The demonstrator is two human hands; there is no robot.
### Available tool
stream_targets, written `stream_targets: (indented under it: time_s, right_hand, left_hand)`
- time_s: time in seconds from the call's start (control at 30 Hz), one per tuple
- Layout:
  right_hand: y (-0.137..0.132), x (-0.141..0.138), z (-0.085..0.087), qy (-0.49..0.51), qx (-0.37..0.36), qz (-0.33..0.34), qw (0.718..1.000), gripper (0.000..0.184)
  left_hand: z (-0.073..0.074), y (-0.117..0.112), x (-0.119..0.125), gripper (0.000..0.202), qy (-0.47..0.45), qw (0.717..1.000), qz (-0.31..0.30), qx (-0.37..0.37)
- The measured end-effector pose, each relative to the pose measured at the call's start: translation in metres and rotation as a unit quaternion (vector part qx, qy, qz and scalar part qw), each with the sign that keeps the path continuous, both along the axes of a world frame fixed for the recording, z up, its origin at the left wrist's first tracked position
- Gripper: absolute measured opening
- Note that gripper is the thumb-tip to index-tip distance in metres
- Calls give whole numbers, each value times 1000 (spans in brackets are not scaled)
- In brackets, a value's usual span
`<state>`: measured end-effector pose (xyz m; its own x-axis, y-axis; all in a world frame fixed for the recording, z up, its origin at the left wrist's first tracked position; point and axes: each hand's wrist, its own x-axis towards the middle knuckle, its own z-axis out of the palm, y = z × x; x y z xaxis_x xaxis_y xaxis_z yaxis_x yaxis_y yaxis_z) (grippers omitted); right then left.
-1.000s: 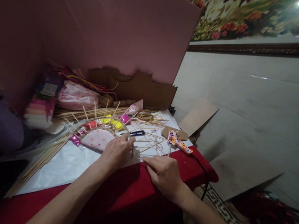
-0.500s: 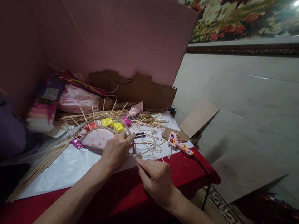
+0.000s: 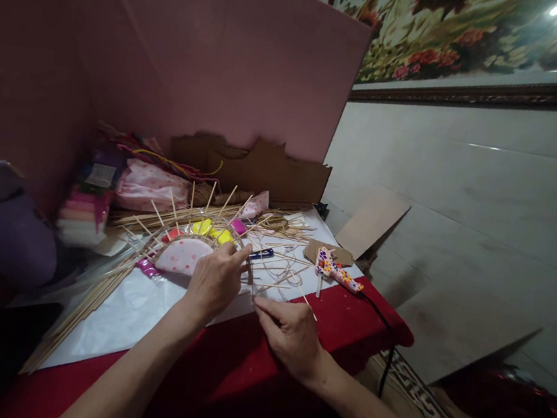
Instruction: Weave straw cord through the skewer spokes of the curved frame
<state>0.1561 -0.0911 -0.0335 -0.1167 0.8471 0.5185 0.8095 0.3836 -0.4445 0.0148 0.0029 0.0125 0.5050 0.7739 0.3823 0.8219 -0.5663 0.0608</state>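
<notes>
A half-round stick frame (image 3: 211,213) with thin wooden sticks fanning outward stands on the white sheet, its inner part covered by pink dotted cloth (image 3: 183,256). My left hand (image 3: 216,281) is closed on the right end of this frame, thumb and fingers near its curved rim. Just to the right, my right hand (image 3: 289,331) pinches the end of a thin brown cord (image 3: 251,280) that runs down from the rim. Yellow packets (image 3: 225,237) and a red one show behind the frame's sticks. The left fingertips are partly hidden.
A flower-patterned glue gun (image 3: 336,269) rests by a cardboard scrap (image 3: 326,252), its black cable hanging off the red-covered table edge (image 3: 396,326). A dark blue tool (image 3: 261,253) and loose sticks lie behind my hands. Bundled sticks (image 3: 80,314) line the left side.
The view has shifted slightly. Both hands keep nearly the same places, with the cord still between my right fingertips.
</notes>
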Motion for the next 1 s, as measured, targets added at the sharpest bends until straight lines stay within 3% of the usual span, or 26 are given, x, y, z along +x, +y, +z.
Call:
stream_targets:
  time_s: [0.2,0.33,0.57,0.8,1.0]
  right_hand:
    - [3,-1,0,15,-25,7,1000,25]
    - [9,2,0,93,-72,28,993,27]
    - [31,15,-14,322,-153,87,930,21]
    - [57,28,-11,394,-180,59,900,23]
    - [69,30,-3,448,-228,139,853,26]
  left_hand:
    - [-3,1,-3,33,-20,999,-19,20]
    - [-4,2,-5,32,-30,999,-25,28]
    - [-2,0,-6,30,-38,998,-34,36]
    - [-9,0,-4,32,-18,998,-53,41]
    - [-16,-1,-2,35,-1,996,-68,52]
